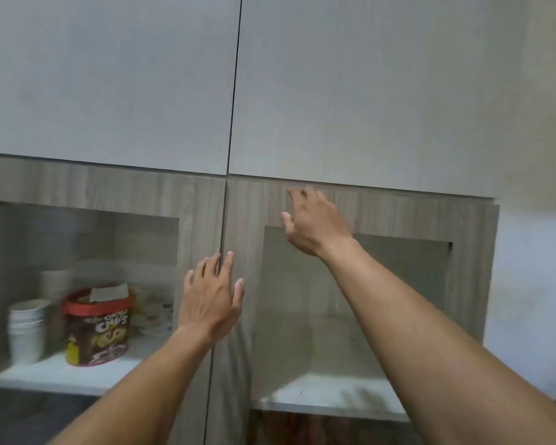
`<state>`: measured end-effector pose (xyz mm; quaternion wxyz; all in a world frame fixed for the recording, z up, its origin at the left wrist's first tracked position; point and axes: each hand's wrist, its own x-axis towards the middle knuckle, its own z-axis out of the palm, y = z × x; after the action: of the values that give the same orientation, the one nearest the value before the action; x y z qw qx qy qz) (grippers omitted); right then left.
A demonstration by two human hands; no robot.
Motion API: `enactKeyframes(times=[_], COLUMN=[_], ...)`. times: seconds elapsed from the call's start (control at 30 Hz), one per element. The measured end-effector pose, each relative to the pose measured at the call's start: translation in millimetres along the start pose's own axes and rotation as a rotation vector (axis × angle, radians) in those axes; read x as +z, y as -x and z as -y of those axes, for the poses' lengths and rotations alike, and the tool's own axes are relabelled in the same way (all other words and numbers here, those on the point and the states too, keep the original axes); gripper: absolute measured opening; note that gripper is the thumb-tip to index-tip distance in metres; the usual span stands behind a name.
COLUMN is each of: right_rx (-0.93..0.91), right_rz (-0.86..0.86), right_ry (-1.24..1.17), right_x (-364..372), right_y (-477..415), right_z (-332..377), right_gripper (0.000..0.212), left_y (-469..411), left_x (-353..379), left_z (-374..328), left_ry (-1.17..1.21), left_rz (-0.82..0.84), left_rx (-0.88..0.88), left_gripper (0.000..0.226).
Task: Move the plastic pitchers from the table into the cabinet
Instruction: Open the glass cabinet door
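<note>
A wood-grain cabinet with two glass-paned doors fills the view; both doors look closed. My left hand (211,298) lies flat with fingers spread over the seam between the left door (193,220) and the right door (254,213). My right hand (312,220) is raised to the top rail of the right door, its fingers curled at the upper edge. Behind the right pane a white shelf (328,393) shows with nothing on it. No pitcher and no table are in view.
Behind the left pane stand a red-lidded Choco Chips tub (98,329), a stack of white paper cups (26,332) and some plates (154,316). Plain grey upper cabinet doors (109,75) hang above. A pale wall (533,252) lies to the right.
</note>
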<state>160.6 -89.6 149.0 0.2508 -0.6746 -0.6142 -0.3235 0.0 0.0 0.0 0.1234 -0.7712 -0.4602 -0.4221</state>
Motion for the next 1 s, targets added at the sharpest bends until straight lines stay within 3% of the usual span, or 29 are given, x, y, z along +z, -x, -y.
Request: enactKeyframes(times=[0.2,0.6,0.73,0.87,1.0], right_rx=[-0.022,0.018,0.041,0.053,0.059], right_rz=[0.004,0.039,0.073,0.077,0.032], right_ry=[0.001,0.076,0.094,0.081,0.042], right_x=[18,39,33,25,19], right_y=[-39,-54,-58,-56,-49], right_z=[-3,5,8,11,14], right_gripper=[0.05,0.054,0.054,0.052,0.054], left_y=[-5,-10,-13,-11,0], left_x=[25,49,52,45,45], left_z=[-5,4,-2,-6,8], left_ry=[0.272,0.312,0.335,0.402,0.49], left_rz=[0.001,0.04,-0.048,-0.174,-0.059], left_rx=[-0.068,-0.202,-0.215,-0.366,-0.417], left_gripper=[0.055,0.054,0.058,0.052,0.042])
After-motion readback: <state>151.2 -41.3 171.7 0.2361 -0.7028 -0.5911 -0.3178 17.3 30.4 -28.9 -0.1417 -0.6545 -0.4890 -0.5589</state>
